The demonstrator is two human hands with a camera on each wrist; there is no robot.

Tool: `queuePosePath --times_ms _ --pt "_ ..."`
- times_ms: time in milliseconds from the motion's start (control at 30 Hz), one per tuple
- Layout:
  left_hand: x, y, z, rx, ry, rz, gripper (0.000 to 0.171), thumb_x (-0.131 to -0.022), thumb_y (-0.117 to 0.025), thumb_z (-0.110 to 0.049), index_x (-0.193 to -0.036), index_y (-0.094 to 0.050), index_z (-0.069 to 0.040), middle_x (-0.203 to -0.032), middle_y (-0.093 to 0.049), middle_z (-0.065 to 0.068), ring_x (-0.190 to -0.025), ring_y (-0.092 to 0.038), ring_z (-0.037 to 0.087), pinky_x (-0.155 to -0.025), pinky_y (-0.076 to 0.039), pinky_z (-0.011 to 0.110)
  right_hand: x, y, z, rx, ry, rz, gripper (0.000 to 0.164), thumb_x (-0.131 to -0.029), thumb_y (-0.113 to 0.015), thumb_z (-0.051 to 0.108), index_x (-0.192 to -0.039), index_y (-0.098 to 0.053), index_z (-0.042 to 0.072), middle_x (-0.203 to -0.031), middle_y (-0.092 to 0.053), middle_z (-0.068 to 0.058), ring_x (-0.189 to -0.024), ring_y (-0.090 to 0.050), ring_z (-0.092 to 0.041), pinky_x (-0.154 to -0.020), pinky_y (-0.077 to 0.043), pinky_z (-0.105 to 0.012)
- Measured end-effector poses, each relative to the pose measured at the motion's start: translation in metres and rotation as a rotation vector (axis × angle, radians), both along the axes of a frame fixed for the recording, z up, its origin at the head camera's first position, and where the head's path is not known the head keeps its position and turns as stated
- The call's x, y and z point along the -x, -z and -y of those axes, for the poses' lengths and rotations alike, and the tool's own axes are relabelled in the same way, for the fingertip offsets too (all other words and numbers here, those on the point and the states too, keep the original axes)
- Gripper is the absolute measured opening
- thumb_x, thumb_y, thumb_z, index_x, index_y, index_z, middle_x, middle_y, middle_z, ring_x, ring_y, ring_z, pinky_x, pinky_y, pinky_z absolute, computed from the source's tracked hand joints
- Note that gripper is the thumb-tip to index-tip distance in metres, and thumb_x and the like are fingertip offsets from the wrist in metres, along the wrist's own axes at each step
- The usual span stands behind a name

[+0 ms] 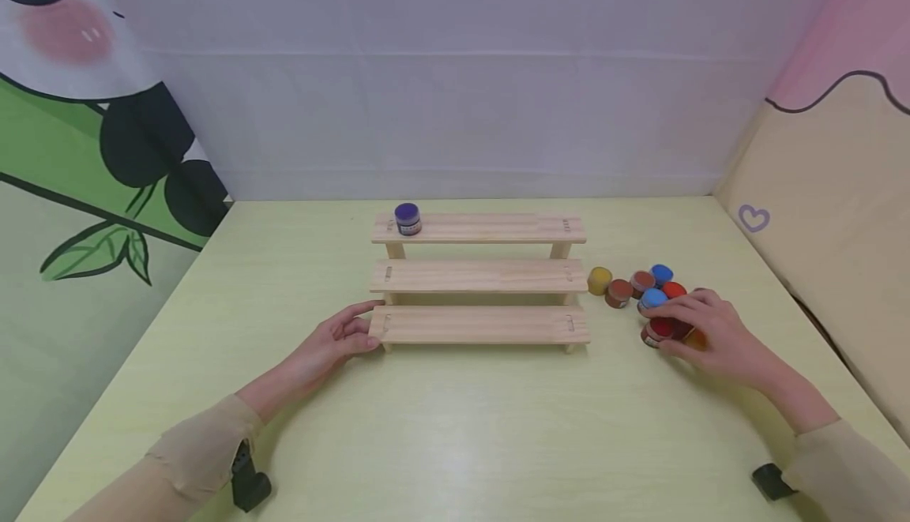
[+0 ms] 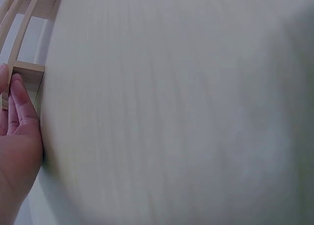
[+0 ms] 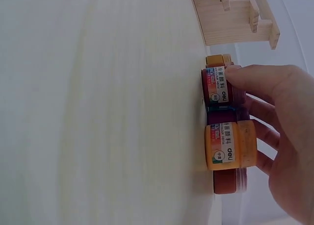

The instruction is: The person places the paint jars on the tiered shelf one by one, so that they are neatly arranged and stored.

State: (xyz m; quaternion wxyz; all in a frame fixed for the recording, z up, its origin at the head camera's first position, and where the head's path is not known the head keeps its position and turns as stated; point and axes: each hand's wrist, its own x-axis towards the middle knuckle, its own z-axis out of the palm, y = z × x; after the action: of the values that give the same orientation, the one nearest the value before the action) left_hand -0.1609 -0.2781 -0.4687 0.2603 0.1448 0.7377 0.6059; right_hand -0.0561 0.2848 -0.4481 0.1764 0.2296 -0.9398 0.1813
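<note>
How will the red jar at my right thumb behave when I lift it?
The red jar looks rigid, so it should hold its shape in your right hand. Squat and upright, it probably won't tip easily where it stands. Its round sides suggest it could roll if dropped on its side.

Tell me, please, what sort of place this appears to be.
Probably an indoor tabletop booth: a pale table stands against a plain, creased backdrop, with a cartoon-printed panel along its left side.
</note>
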Motion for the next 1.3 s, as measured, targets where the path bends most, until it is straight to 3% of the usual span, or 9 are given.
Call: queuePosePath --times_ms 467,767,1300 --pt "-0.003 -0.004 0.0 0.002 -0.009 0.016 0.071 -0.097 -0.064 -0.02 -0.156 -0.026 -0.013 -0.115 -0.065 -0.005 -0.107 -0.061 0.006 -0.093 -0.048 0.02 0.002 -0.002 0.001 0.028 -0.02 -0.007 0.052 -0.064 -0.089 0.006 -0.112 -0.072 0.017 -0.104 -0.073 0.0 -0.103 -0.035 -0.002 -0.078 -0.03 -0.038" --pt "-0.003 -0.003 0.001 0.001 -0.009 0.013 0.068 -0.097 -0.063 -0.019 -0.155 -0.028 -0.015 -0.114 -0.066 -0.006 -0.107 -0.061 0.006 -0.093 -0.048 0.02 0.005 -0.016 0.009 0.055 -0.04 0.002 0.051 -0.066 -0.087 0.004 -0.113 -0.072 0.017 -0.108 -0.072 -0.006 -0.105 -0.037 -0.005 -0.081 -0.029 -0.041" --pt "-0.004 -0.004 0.0 -0.024 -0.014 0.025 0.071 -0.096 -0.064 -0.017 -0.155 -0.025 -0.01 -0.111 -0.066 -0.007 -0.104 -0.061 0.006 -0.092 -0.049 0.02 0.013 -0.035 0.016 0.066 -0.031 -0.061 0.051 -0.062 -0.089 0.004 -0.11 -0.073 0.017 -0.104 -0.073 -0.004 -0.105 -0.037 -0.004 -0.078 -0.032 -0.031"
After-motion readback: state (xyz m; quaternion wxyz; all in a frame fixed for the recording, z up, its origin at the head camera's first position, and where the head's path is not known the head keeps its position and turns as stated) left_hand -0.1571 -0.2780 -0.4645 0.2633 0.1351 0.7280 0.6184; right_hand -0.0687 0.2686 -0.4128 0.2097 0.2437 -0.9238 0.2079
